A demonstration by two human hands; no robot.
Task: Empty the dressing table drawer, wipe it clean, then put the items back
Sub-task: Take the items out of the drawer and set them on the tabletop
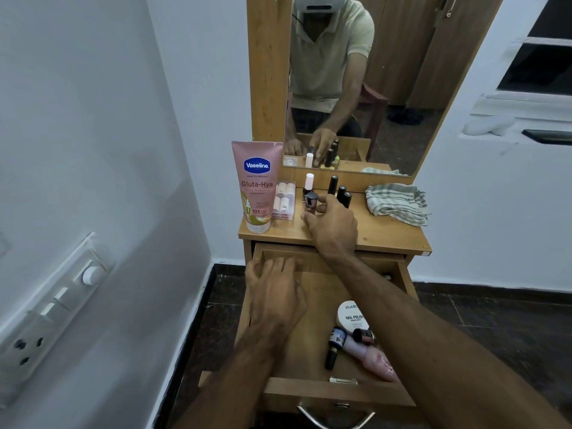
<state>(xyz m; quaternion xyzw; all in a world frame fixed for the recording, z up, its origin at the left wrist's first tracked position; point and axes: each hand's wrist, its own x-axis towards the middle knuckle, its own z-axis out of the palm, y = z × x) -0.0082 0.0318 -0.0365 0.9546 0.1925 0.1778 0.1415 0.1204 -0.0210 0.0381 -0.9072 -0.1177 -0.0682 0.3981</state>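
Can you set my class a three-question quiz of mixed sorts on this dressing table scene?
1. True or false: the drawer is open.
2. Where does the checked cloth lie? A) in the drawer B) on the tabletop C) on the floor
3. Fill in: the tall pink tube is branded ____.

Key: 1 true; 2 B; 3 Vaseline.

I see the wooden surface (380, 233) carrying a pink lotion tube (255, 187), small bottles (340, 193) and a checked cloth (396, 204).
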